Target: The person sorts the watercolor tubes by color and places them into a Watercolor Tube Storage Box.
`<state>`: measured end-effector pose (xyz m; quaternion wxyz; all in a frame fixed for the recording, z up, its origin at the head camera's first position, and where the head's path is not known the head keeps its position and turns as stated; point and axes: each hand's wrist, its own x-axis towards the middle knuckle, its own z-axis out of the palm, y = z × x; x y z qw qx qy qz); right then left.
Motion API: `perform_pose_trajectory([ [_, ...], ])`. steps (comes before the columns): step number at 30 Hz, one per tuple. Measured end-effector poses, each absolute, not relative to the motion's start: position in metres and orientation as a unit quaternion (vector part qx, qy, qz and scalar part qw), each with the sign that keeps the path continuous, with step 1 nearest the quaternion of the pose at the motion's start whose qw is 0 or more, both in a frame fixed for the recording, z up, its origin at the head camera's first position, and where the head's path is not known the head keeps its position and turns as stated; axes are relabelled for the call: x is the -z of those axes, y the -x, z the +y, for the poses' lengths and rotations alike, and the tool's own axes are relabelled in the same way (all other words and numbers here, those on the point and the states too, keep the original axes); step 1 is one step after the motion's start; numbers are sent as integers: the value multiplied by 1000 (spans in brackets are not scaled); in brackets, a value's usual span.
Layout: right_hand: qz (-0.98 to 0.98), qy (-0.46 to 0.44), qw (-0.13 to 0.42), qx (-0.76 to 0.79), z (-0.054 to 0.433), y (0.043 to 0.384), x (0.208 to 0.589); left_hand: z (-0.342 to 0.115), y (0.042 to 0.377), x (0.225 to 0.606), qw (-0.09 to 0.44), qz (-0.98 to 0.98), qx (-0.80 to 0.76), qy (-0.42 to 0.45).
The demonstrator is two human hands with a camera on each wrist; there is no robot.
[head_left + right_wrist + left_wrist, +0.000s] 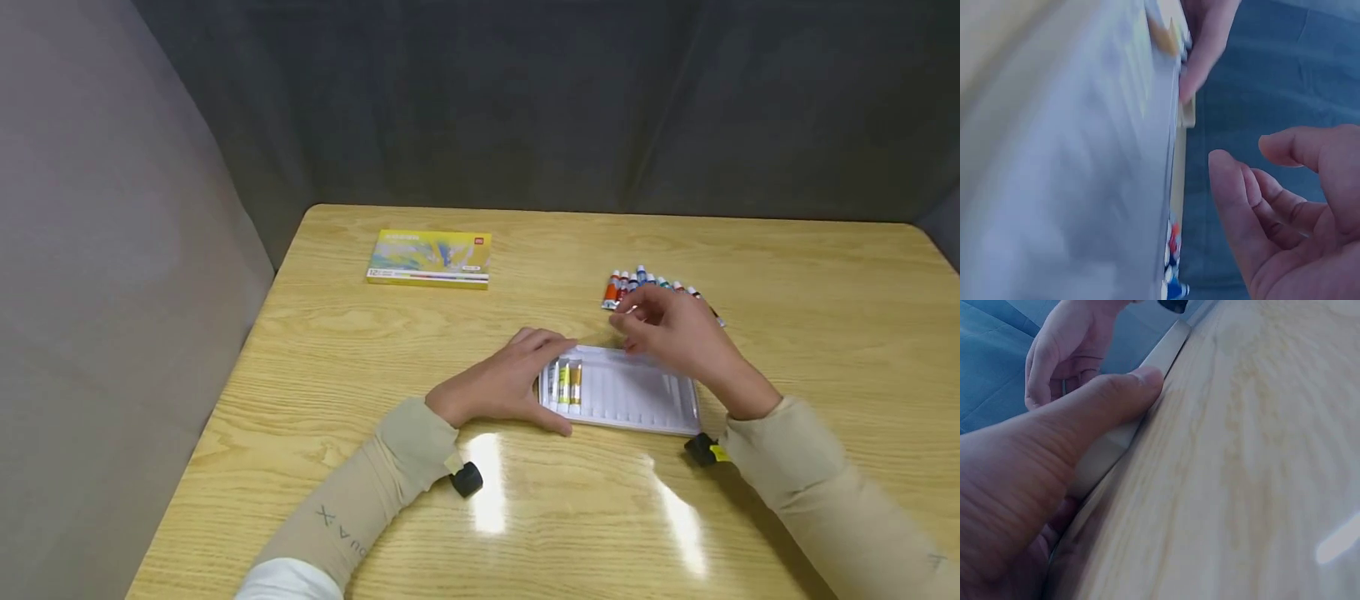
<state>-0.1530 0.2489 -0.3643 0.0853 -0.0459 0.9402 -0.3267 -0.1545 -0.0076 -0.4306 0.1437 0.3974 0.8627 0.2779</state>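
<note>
A white plastic tray [637, 392] with narrow slots lies on the table. My left hand [504, 377] holds its left end, thumb along the near edge and fingers at the far edge; the left wrist view shows the thumb [1116, 397] against the tray's side. Three paint tubes [565, 385] lie side by side in the leftmost slots: one pale, one yellow, one ochre. Over the tray's far right part hovers my right hand [675, 332], its fingers bent loosely. In the right wrist view a gap separates thumb and forefinger [1229, 187], with nothing between them.
Beyond the tray, several loose paint tubes [611, 292] in orange, red, blue, green and brown lie in a row, partly hidden by my right hand. A yellow paint box [429, 260] lies at the back left. A dark curtain [487, 108] hangs behind the table.
</note>
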Motion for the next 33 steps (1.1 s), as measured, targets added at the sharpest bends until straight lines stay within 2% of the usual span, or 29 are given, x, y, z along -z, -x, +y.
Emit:
perform_pose_trajectory([
  [4,943,32,82,320,261,171,362,-7,154,430,141,863,-277,-398],
  [10,967,67,-2,245,270,200,368,-8,156,432,144,864,-275,-397],
  [13,971,100,-20,216,271,210,372,-7,156,432,145,864,-274,-397],
  [20,970,199,3,142,263,223,377,-7,157,432,145,864,-273,-399],
  [33,961,253,20,107,257,233,383,-8,157,432,146,864,-267,-402],
])
